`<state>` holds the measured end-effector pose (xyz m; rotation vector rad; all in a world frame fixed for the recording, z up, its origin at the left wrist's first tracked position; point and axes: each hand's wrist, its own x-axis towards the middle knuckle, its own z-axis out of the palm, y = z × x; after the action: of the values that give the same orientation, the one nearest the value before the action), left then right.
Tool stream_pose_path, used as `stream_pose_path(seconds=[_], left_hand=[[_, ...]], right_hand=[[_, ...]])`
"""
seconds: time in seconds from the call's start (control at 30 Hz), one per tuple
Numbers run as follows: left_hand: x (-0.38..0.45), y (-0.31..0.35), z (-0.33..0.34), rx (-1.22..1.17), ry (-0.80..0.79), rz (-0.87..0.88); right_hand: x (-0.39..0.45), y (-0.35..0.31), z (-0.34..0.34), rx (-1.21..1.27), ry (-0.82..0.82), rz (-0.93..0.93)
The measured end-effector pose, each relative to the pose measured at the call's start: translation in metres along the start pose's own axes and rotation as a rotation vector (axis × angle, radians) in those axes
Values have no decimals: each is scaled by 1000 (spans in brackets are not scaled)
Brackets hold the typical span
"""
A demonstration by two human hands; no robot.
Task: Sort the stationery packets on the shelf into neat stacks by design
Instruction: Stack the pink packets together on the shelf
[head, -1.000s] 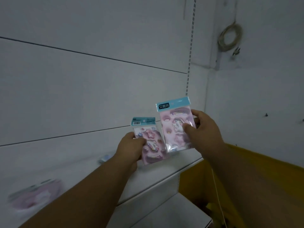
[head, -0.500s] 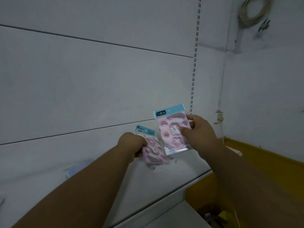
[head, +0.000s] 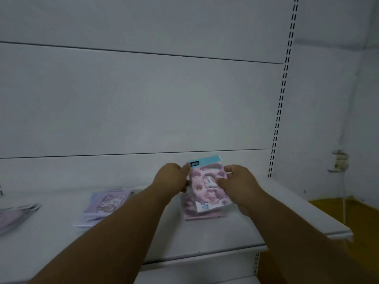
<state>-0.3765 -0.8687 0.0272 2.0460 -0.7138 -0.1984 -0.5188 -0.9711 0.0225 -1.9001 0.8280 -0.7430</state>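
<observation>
A pink unicorn packet point(head: 208, 185) with a light-blue header stands tilted over a pink stack point(head: 202, 214) that lies on the white shelf point(head: 235, 228). My right hand point(head: 239, 184) pinches the packet's right edge with thumb and fingers. My left hand point(head: 171, 179) grips its upper left edge by the header. A second pink packet seems to lie behind the front one, mostly hidden. A purple stack with a dog design point(head: 106, 203) lies to the left on the shelf.
More packets point(head: 14, 214) lie blurred at the shelf's far left. A slotted upright point(head: 281, 99) runs up the back panel at the right. A lower shelf edge point(head: 196, 261) sits below, and a yellow floor area point(head: 348, 212) lies to the right.
Both hands have come together and moved down to the shelf. The two pink packets, held apart before, now sit one over the other above the pink stack. The view has dropped.
</observation>
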Motion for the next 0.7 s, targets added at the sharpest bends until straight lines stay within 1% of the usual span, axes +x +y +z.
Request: stream_pose_path(seconds=[0.03, 0.1, 0.2, 0.3, 0.4, 0.47, 0.53, 0.7], left_hand=[[0, 2, 1, -64, -1, -37], [6, 3, 3, -56, 32, -73], [18, 1, 5, 69, 53, -107], [22, -4, 6, 255, 67, -127], [21, -12, 7, 437, 159, -44], [13, -16, 2, 437, 250, 19], [2, -19, -10, 427, 313, 73], [-32, -44, -68, 474, 303, 210]], right_hand=[[3, 1, 2, -18, -29, 9], [9, 3, 6, -151, -47, -30], [12, -2, 11, -435, -51, -127], [12, -6, 16, -629, -60, -152], [11, -12, 18, -788, -97, -193], [10, -20, 21, -792, -83, -287], [6, -32, 29, -735, -66, -414], [-28, -83, 78, -563, -80, -623]])
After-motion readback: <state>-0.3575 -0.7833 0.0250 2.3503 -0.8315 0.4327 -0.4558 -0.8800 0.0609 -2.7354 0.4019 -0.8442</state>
